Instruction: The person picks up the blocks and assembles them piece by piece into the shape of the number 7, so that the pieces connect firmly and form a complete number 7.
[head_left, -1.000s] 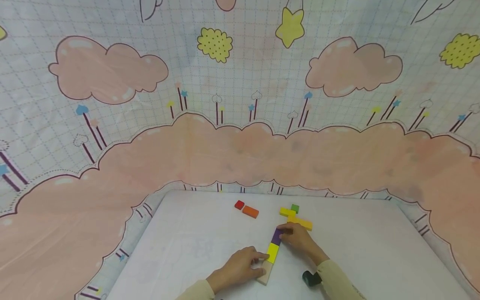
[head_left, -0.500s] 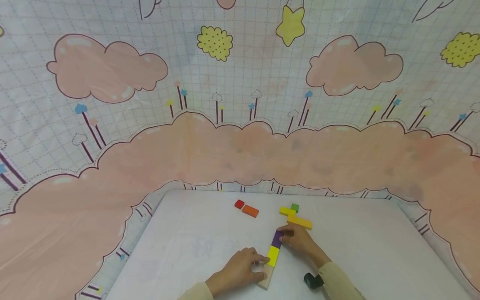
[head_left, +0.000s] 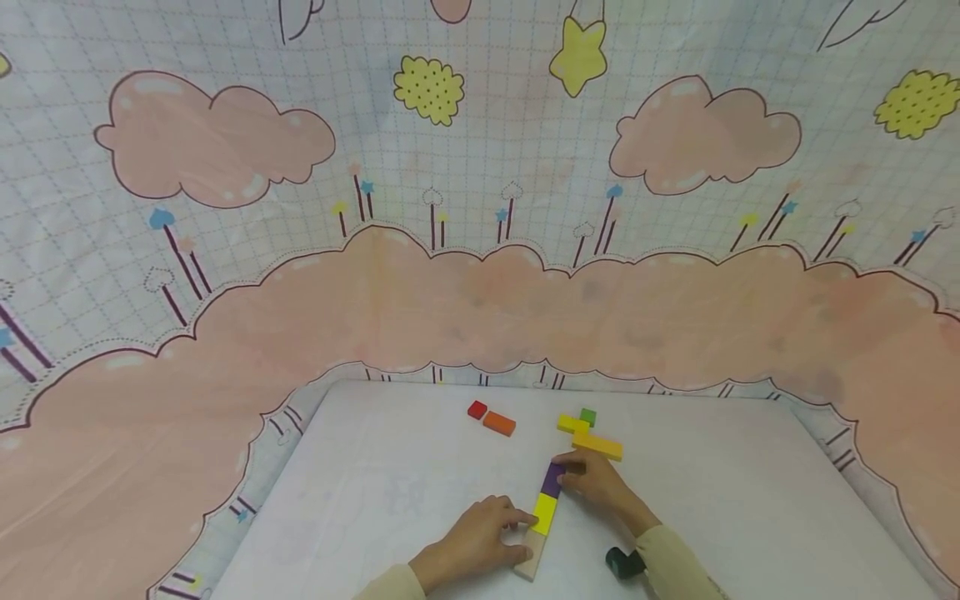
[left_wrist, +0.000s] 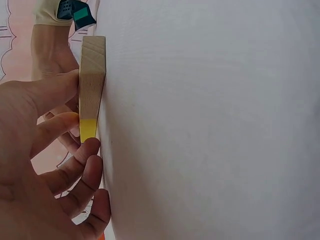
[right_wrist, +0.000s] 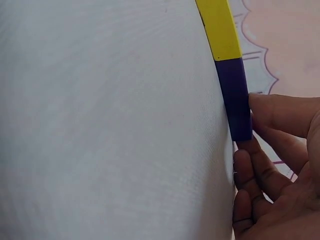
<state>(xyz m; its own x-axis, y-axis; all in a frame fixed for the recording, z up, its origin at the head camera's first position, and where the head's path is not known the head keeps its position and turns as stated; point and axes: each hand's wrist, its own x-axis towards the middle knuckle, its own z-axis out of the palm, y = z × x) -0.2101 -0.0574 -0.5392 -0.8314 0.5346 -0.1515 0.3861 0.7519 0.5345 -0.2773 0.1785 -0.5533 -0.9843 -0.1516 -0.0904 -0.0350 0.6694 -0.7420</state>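
Three wooden blocks lie end to end in a slanting row: a plain wood block (head_left: 529,560) nearest, a yellow block (head_left: 544,514) in the middle, a purple block (head_left: 552,481) at the far end. My left hand (head_left: 483,533) is beside the near part, thumb on the plain block and index finger reaching to the yellow one. At the far end my right hand (head_left: 596,483) pinches the purple block between thumb and index finger. The right wrist view shows the yellow and purple blocks (right_wrist: 234,100) meeting flush. In the left wrist view, fingers cover part of the yellow block (left_wrist: 88,128).
Farther back on the white table (head_left: 360,500) lie a red block (head_left: 477,410) and an orange block (head_left: 499,423). Right of these are a green block (head_left: 588,417), a small yellow block (head_left: 573,424) and a long orange-yellow block (head_left: 598,447), close behind my right hand.
The row of blocks has shifted slightly toward me, mostly in the first half second. Both hands keep nearly the same place and hold on the row.
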